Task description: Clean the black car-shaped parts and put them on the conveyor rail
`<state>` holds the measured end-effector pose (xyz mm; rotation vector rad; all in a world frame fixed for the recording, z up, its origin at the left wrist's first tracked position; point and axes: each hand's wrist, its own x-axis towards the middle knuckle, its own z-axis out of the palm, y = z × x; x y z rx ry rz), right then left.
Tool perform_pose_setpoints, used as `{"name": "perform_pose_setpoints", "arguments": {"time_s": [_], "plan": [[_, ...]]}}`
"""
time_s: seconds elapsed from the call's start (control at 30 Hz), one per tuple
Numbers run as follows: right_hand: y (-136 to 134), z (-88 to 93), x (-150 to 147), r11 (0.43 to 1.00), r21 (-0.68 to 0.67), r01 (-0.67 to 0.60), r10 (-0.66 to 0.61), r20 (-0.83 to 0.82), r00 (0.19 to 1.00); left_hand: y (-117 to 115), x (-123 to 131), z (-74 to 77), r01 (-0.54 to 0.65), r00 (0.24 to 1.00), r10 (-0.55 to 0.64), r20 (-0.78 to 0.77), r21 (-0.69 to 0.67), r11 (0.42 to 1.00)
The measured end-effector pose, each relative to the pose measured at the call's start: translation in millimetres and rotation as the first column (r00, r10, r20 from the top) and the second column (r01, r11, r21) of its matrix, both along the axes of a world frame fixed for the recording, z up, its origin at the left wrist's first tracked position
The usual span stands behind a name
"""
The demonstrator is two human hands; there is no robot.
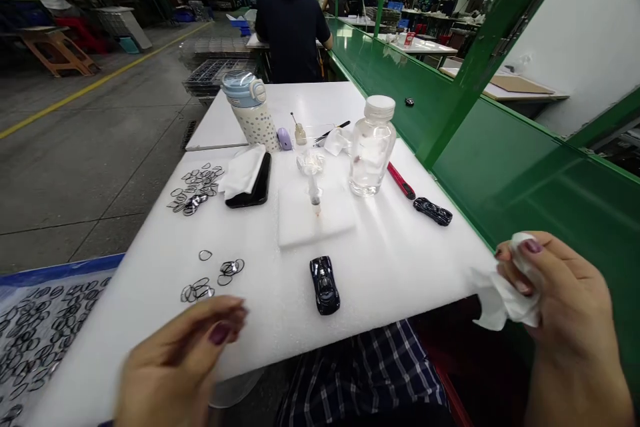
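In my right hand (570,293), out past the table's right edge, a crumpled white tissue (500,297) is pinched, its loose end hanging down. My left hand (185,353) hovers over the front left of the table with thumb and fingertips pressed together; whatever they hold, if anything, is hidden. Just beyond it lie small piles of thin black rings (197,290). A glossy black toy car (325,285) lies on the table between my hands, touched by neither. Another black toy car (433,211) rests near the right edge.
A clear bottle (373,147), a red utility knife (401,181), a foam block (317,223) bearing a syringe (315,190), a phone (257,187) under tissue and a dotted tumbler (253,113) stand or lie farther back. More rings (45,327) cover a sheet at lower left. A person (290,33) sits ahead.
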<state>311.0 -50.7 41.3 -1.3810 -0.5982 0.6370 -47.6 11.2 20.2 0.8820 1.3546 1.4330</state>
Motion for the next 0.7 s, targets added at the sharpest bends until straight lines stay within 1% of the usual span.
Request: {"name": "perform_pose_setpoints", "arguments": {"time_s": [0.03,0.07,0.13,0.17,0.2,0.23,0.27,0.3,0.37,0.4,0.43,0.47,0.53,0.6,0.67,0.7], "plan": [[4.1,-1.4,-13.1,0.994,-0.020,-0.106,0.106,-0.006,0.994,-0.8,20.5,3.2,0.063,0.982,-0.056,0.182,-0.033,0.997],[7.8,-2.5,-26.9,0.973,-0.050,-0.223,0.223,-0.007,0.975,-1.0,38.6,4.5,0.146,0.931,-0.124,0.343,-0.039,0.988],[14.4,-3.3,-53.8,0.893,-0.111,-0.437,0.441,0.014,0.898,-0.1,65.2,1.8,0.271,0.774,-0.220,0.594,0.004,0.963],[17.4,-3.2,-65.9,0.848,-0.130,-0.513,0.522,0.039,0.852,0.5,73.5,-1.5,0.309,0.706,-0.250,0.662,0.029,0.951],[20.2,-3.1,-76.5,0.811,-0.139,-0.569,0.581,0.073,0.810,0.8,78.8,-5.4,0.329,0.667,-0.270,0.695,0.050,0.943],[23.0,-3.1,-85.6,0.788,-0.141,-0.600,0.615,0.117,0.780,0.7,81.5,-9.3,0.332,0.644,-0.289,0.709,0.081,0.940],[25.7,-3.5,-93.2,0.779,-0.135,-0.612,0.627,0.169,0.761,0.3,82.4,-12.9,0.337,0.633,-0.308,0.711,0.106,0.936],[28.3,-4.2,-99.6,0.784,-0.120,-0.609,0.619,0.232,0.751,-0.7,81.9,-15.7,0.340,0.626,-0.325,0.709,0.128,0.932],[33.2,-6.2,-110.4,0.815,-0.057,-0.577,0.551,0.385,0.740,-3.4,79.5,-19.0,0.350,0.604,-0.352,0.715,0.159,0.923],[35.3,-6.8,-115.3,0.824,-0.016,-0.566,0.508,0.463,0.726,-4.9,78.3,-19.6,0.355,0.591,-0.359,0.723,0.166,0.920],[37.2,-7.0,-120.1,0.822,0.028,-0.569,0.470,0.531,0.705,-6.3,77.5,-19.7,0.358,0.579,-0.360,0.732,0.168,0.918],[39.0,-6.5,-124.9,0.805,0.069,-0.589,0.445,0.586,0.677,-7.5,77.1,-19.4,0.361,0.571,-0.359,0.738,0.166,0.917],[42.4,-4.1,-133.9,0.754,0.127,-0.644,0.419,0.662,0.621,-9.1,77.3,-18.3,0.364,0.563,-0.354,0.747,0.161,0.917],[45.5,-1.6,-141.8,0.719,0.171,-0.674,0.376,0.720,0.583,-9.7,78.0,-16.9,0.366,0.556,-0.348,0.755,0.153,0.918],[48.0,-0.9,-147.8,0.711,0.192,-0.676,0.307,0.781,0.544,-10.0,78.6,-15.5,0.372,0.553,-0.342,0.759,0.143,0.917],[48.8,-1.4,-149.8,0.721,0.193,-0.666,0.261,0.814,0.519,-10.2,78.8,-14.9,0.373,0.557,-0.338,0.759,0.135,0.918]]}}
